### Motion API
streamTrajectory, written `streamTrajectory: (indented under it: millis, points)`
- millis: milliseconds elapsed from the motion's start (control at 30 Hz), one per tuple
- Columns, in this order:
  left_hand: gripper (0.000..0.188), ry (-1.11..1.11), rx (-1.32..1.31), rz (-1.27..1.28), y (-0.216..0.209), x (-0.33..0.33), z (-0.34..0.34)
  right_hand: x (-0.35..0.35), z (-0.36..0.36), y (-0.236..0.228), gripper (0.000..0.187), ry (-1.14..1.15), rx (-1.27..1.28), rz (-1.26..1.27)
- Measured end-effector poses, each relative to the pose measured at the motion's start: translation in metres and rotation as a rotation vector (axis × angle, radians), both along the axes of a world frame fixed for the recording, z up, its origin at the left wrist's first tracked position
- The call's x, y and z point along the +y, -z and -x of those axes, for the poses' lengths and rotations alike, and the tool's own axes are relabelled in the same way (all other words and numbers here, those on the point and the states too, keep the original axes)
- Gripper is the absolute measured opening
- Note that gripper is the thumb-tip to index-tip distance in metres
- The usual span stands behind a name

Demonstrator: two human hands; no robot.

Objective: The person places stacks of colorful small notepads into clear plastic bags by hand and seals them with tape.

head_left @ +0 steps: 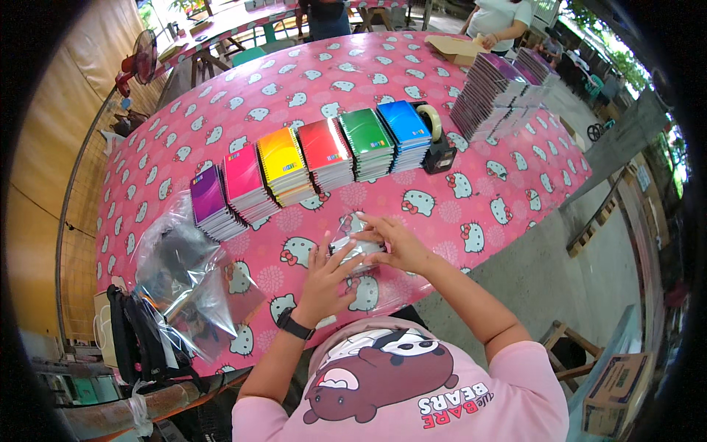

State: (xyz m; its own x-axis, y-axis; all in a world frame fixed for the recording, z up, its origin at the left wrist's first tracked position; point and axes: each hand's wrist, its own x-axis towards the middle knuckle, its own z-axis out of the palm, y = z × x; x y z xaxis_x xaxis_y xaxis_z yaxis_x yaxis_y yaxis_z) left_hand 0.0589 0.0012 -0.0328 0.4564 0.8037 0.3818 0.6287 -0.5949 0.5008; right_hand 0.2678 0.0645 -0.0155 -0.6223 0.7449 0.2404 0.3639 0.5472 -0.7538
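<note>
A small whitish bundle in clear plastic [349, 241] lies on the table in front of me, partly hidden by my fingers. My left hand [324, 280], with a dark watch on its wrist, rests against its near left side, fingers stretched out and apart. From the right, my right hand [401, 244] curls its fingers and thumb over the bundle. Beyond my hands, spiral notebooks stand in a curved row of stacks: purple [208, 193], pink [245, 173], yellow [280, 156], red [324, 144], green [364, 132] and blue [404, 123].
A black tape dispenser [440, 156] sits beside the blue stack. Clear plastic bags [180, 258] and a black backpack [136, 331] are at the left. Tall notebook piles [490, 96] stand at the far right of the pink table [383, 195]. Another person [504, 18] works near an open carton [453, 49].
</note>
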Motion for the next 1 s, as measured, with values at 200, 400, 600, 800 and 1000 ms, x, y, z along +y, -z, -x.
streamTrajectory:
  millis: [200, 400, 600, 800, 1000]
  points:
    - [0.061, 0.022, 0.112, 0.052, -0.001, 0.010, -0.011, 0.013, -0.012, 0.022, 0.089, -0.045, 0.280, 0.194]
    - [0.066, 0.026, 0.080, 0.050, -0.002, 0.006, 0.000, 0.047, -0.016, 0.033, 0.069, 0.045, 0.553, 0.699]
    - [0.064, 0.079, 0.039, 0.052, 0.000, 0.012, -0.009, 0.167, -0.179, 0.067, 0.041, 0.989, 0.495, -0.079]
    - [0.065, 0.073, 0.027, 0.060, -0.004, 0.010, -0.006, 0.233, -0.199, 0.082, 0.039, 1.019, 0.200, 0.094]
    - [0.068, 0.045, 0.060, 0.068, -0.002, 0.007, 0.000, 0.197, -0.174, 0.057, 0.035, 0.832, 0.610, 0.055]
